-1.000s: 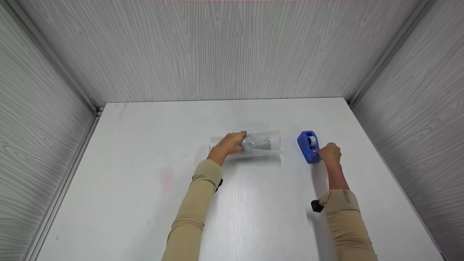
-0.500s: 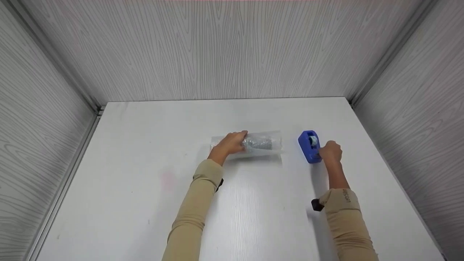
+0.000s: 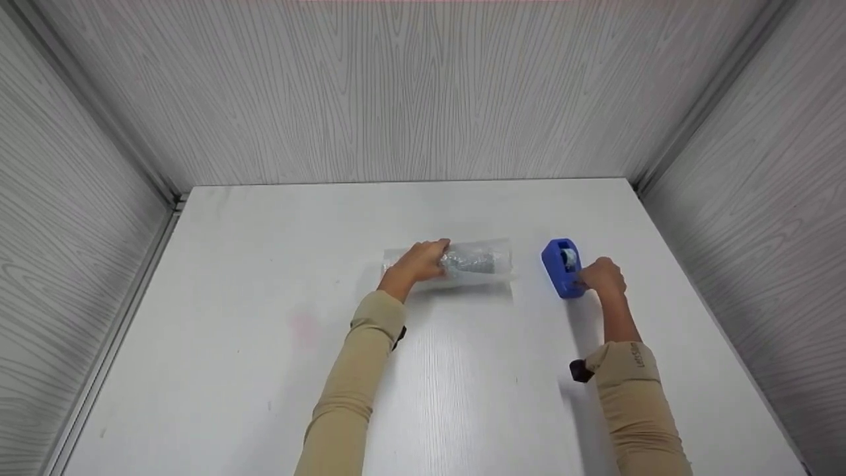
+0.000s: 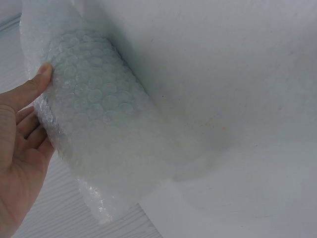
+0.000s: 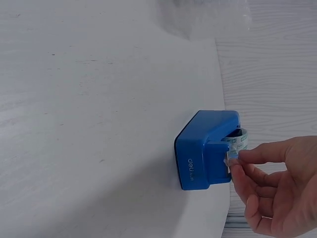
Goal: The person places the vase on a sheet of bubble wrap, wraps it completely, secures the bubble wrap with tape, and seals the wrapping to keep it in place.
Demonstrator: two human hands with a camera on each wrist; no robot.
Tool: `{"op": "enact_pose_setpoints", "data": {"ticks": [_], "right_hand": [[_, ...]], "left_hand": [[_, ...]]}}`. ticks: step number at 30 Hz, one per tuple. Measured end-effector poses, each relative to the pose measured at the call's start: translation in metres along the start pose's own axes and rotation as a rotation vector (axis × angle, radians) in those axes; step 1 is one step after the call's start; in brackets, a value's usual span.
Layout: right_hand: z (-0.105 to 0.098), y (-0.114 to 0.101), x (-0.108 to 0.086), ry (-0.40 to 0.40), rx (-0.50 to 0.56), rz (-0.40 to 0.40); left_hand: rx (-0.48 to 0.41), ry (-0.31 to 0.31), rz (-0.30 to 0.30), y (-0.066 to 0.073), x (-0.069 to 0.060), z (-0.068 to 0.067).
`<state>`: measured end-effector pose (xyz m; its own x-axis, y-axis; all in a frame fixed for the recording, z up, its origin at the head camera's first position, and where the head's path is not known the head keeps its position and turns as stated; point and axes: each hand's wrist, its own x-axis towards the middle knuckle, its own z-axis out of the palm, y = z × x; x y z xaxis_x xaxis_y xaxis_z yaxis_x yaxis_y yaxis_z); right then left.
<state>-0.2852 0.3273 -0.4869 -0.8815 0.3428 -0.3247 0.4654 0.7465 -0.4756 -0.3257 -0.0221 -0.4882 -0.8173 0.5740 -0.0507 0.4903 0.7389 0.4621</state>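
Near the middle of the table, my left hand [image 3: 421, 261] grips a bubble-wrapped bundle [image 3: 492, 259] lying on its side. In the left wrist view the thumb lies on top of the bubble wrap [image 4: 94, 84] and the fingers curl at its edge; a darker cylindrical shape shows dimly inside. To the right stands a blue tape dispenser [image 3: 558, 268]. My right hand [image 3: 603, 276] is at its front end. The right wrist view shows thumb and index finger pinching the tape's free end by the cutter, beside the tape roll [image 5: 239, 139].
The white table [image 3: 218, 297] is enclosed by a wood-grain back panel [image 3: 396, 92] and side panels at left and right. A loose flap of bubble wrap extends from the bundle toward the dispenser.
My right hand shifts very slightly at the front of the dispenser. The left hand, the bundle and the dispenser stay in place.
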Motion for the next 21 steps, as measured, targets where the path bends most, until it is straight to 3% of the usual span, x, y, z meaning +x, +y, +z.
{"op": "enact_pose_setpoints", "data": {"ticks": [8,16,21], "right_hand": [[-0.0028,0.004,0.0037,-0.085,0.332,-0.051],[-0.0082,0.0027,0.0014,-0.064,0.364,-0.057],[-0.0085,0.0077,0.0062,-0.111,0.393,-0.019]], "left_hand": [[-0.012,-0.029,-0.031,0.0008,-0.0009,-0.0002],[-0.005,-0.034,-0.034,0.0017,-0.0008,-0.0014],[0.008,-0.036,-0.032,0.0018,-0.0007,-0.0019]]}}
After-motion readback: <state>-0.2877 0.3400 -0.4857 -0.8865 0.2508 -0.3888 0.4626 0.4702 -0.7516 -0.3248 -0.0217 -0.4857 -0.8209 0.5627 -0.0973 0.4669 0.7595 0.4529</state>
